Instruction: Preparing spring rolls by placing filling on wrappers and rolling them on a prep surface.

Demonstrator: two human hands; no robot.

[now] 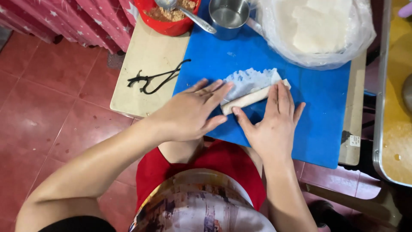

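The left hand point(191, 112) hides one end of the wrapper roll point(249, 99), and the top edge crops the red bowl point(169, 23) and plastic bag point(315, 34).

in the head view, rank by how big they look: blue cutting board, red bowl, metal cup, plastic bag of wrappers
1. blue cutting board
2. plastic bag of wrappers
3. red bowl and metal cup: both cropped by the top edge; bowl seems somewhat wider, but unsure.

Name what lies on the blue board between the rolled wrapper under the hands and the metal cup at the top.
In the head view, bare blue board fills the stretch between the rolled wrapper and the metal cup; only a small pale smear marks it.
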